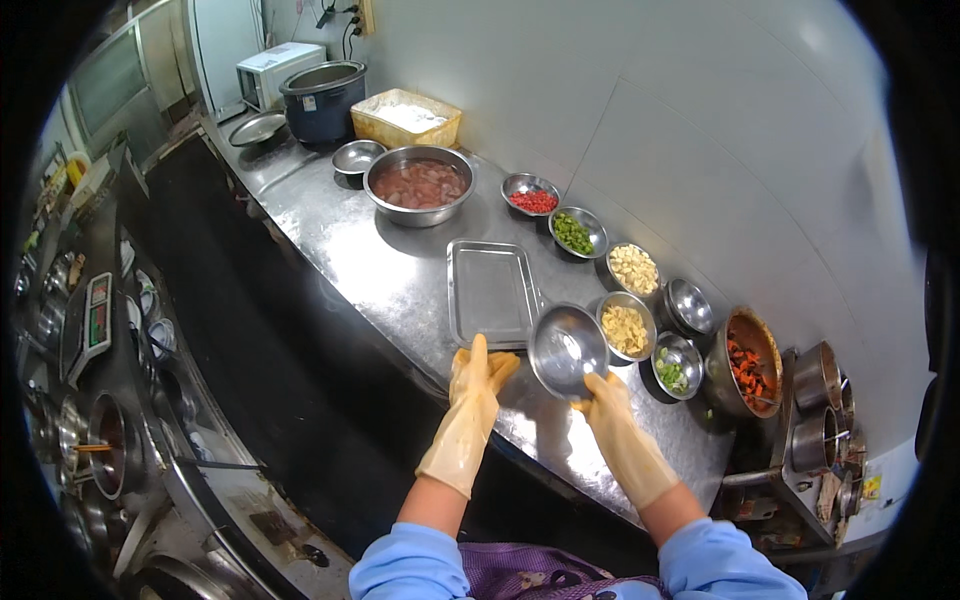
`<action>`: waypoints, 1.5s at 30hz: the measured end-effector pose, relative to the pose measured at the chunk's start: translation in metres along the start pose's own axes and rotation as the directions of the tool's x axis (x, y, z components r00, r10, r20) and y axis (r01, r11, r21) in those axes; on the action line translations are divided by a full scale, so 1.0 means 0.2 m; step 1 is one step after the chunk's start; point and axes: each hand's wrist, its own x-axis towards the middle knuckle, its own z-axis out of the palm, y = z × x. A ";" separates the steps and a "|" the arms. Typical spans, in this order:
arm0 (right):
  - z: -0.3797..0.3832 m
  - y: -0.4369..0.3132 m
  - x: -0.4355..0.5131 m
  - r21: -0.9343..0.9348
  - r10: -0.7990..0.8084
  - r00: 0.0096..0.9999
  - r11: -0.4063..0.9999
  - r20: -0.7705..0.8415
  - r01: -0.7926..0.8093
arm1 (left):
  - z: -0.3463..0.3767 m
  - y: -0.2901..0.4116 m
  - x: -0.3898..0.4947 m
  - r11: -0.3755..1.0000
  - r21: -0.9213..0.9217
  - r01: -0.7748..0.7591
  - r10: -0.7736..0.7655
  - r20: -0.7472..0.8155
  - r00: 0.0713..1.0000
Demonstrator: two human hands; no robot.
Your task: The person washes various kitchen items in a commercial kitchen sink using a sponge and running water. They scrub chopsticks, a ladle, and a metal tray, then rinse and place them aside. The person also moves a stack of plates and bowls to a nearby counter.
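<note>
My right hand (611, 405), in a pale rubber glove, grips the near rim of an empty stainless steel bowl (564, 349) and tilts it above the steel counter. My left hand (480, 382), gloved the same way, has its fingers apart by the near edge of a rectangular metal tray (491, 292). Whether it touches the tray I cannot tell. No food shows in the tray. Right of the bowl sit small steel bowls with sliced pale yellow pieces (625, 330), chopped pale cloves, probably garlic (634, 268), and chopped green onion (673, 375).
Chopped green pepper (574, 234) and chopped red pepper (534, 201) fill bowls along the wall. A large bowl of raw meat in liquid (420, 185) stands farther left, near a tub of white powder (406, 120). At right are stacked bowls (688, 306) and a deep pot (720, 375).
</note>
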 end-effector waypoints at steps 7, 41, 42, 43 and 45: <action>0.44 0.04 0.55 0.159 0.333 0.896 0.907 0.294 -0.389 | -0.52 -0.13 -0.57 0.941 0.320 0.110 -0.087 -0.085 0.993; 2.62 0.37 -0.27 -0.035 0.060 0.516 0.998 0.854 -0.058 | -0.71 1.50 -0.48 0.689 0.664 -0.290 -0.040 0.435 0.900; 2.74 0.34 -0.31 -0.029 0.156 0.496 0.967 0.854 -0.253 | -0.73 1.60 -0.45 0.696 0.674 -0.248 -0.043 0.384 0.923; 2.87 0.32 -0.34 -0.026 0.221 0.462 0.919 0.859 -0.393 | -0.74 1.71 -0.40 0.713 0.667 -0.217 -0.038 0.346 0.937; 3.14 0.31 -0.37 -0.026 0.266 0.398 0.857 0.878 -0.514 | -0.77 1.92 -0.29 0.737 0.658 -0.154 -0.098 0.329 0.939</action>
